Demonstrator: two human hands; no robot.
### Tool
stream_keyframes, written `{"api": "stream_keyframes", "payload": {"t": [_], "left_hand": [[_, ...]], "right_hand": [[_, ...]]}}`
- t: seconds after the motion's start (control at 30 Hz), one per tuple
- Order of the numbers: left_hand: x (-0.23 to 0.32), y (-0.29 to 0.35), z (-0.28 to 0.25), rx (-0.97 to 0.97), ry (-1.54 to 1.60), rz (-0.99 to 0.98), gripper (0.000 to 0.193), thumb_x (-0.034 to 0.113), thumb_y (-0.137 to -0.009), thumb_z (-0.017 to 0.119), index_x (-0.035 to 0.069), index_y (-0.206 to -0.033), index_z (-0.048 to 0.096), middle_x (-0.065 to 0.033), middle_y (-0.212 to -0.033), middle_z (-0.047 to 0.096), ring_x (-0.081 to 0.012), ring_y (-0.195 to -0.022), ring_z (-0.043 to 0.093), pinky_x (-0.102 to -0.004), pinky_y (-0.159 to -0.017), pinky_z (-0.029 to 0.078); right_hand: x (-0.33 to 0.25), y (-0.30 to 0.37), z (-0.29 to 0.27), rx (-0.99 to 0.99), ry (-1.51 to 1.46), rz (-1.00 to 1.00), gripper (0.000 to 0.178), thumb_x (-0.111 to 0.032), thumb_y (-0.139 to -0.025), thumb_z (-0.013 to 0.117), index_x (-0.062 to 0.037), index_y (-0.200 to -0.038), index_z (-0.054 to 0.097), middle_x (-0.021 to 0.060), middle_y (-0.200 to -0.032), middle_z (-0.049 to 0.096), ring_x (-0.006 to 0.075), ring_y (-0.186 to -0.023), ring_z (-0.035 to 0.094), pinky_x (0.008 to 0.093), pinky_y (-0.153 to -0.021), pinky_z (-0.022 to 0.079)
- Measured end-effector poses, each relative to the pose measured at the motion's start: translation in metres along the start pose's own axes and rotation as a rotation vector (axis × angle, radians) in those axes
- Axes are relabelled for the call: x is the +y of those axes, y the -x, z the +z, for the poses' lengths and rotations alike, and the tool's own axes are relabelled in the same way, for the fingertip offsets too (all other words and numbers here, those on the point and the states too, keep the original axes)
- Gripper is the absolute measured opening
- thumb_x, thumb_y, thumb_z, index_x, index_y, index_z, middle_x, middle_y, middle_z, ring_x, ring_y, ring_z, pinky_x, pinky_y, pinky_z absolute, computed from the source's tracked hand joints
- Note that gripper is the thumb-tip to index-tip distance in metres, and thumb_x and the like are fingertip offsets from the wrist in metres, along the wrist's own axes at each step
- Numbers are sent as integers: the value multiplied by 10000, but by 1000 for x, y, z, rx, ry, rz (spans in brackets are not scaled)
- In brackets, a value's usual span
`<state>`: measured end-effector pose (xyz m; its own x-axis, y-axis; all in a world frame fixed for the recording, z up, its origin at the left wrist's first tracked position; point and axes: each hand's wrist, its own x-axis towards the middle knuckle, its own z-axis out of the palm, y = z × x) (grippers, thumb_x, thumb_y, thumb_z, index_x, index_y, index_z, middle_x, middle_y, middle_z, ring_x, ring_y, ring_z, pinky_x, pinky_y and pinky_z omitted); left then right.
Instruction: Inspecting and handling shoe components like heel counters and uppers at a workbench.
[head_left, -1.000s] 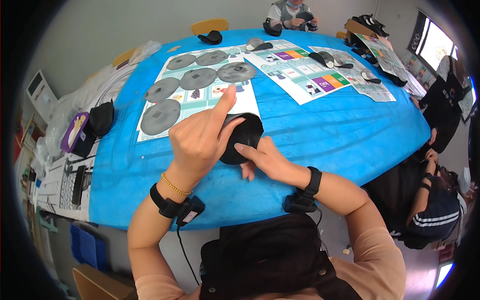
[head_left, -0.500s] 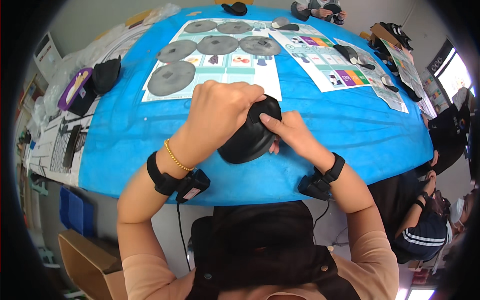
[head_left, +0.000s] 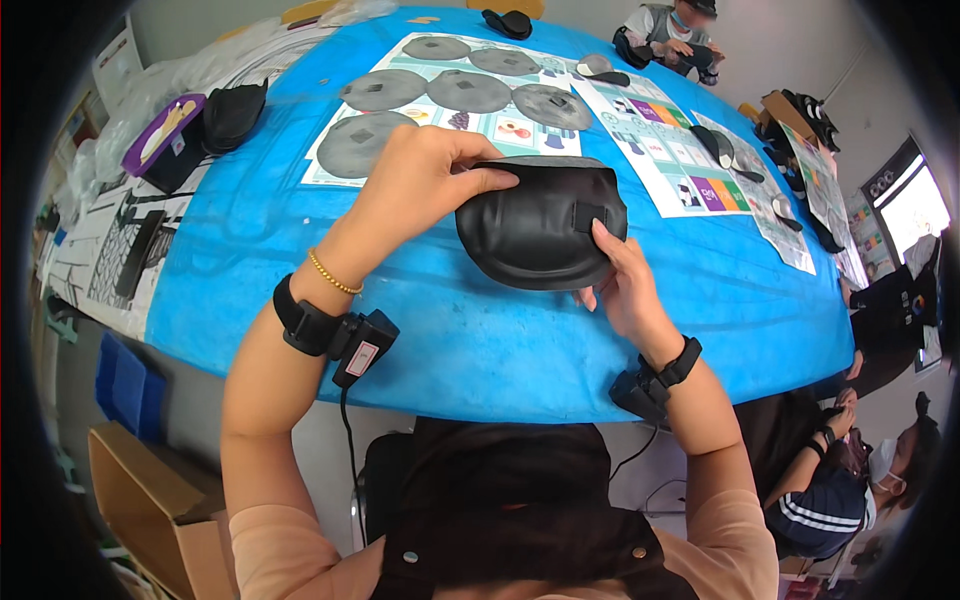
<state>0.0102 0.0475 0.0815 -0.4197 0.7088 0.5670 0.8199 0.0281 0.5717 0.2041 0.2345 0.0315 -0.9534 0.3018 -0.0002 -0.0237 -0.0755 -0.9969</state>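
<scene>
A black, leather-like pouch [head_left: 525, 235] with a rounded lower edge and a small square patch [head_left: 590, 218] is held up above the blue table cover. My left hand [head_left: 425, 175] pinches its upper left corner between thumb and fingers. On the other side, my right hand [head_left: 625, 275] grips the pouch's lower right edge, the thumb beside the square patch and the fingers behind. Whether anything lies inside the pouch cannot be seen. Beyond it, several grey discs [head_left: 468, 91] rest on a printed sheet [head_left: 545, 135], some with a dark square on top.
A purple-rimmed black box [head_left: 165, 150] stands at the left beside another black pouch [head_left: 235, 115]. More printed sheets [head_left: 690, 165] with black pieces lie to the right. Another person [head_left: 675, 40] sits at the far side, one [head_left: 825, 490] at the right. A cardboard box [head_left: 150, 490] is at lower left.
The pouch has turned, so its broad face and square patch now show. My left hand has moved from its top to its upper left corner; my right hand has shifted right and down.
</scene>
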Motion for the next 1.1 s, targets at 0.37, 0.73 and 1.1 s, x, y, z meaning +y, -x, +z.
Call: {"api": "stream_keyframes", "payload": {"t": [0.37,0.73,1.1], "left_hand": [[-5,1,-8,-258,125,100,186,165,-816,784,-7,-872,738,-83,-673,659,-100,-629,573,-262,-619,450],[0,19,18,-129,361,-122,255,262,-840,804,56,-987,781,-85,-676,681,-115,-573,576,-284,-540,452],[23,29,0,123,-108,650,286,135,-800,764,63,-1076,737,-33,-801,711,-153,-623,660,-276,-504,507]], "right_hand": [[-10,4,4,2,265,46,496,-446,-959,659,31,-1092,676,100,-890,709,134,-742,665,276,-649,522],[-1,-2,-15,49,681,-594,282,-38,-847,709,-2,-1127,717,87,-1003,746,179,-903,702,288,-803,532],[-14,-8,-12,-28,869,-864,272,-65,-824,730,-18,-1092,747,126,-1015,743,258,-891,719,325,-780,568]]}}
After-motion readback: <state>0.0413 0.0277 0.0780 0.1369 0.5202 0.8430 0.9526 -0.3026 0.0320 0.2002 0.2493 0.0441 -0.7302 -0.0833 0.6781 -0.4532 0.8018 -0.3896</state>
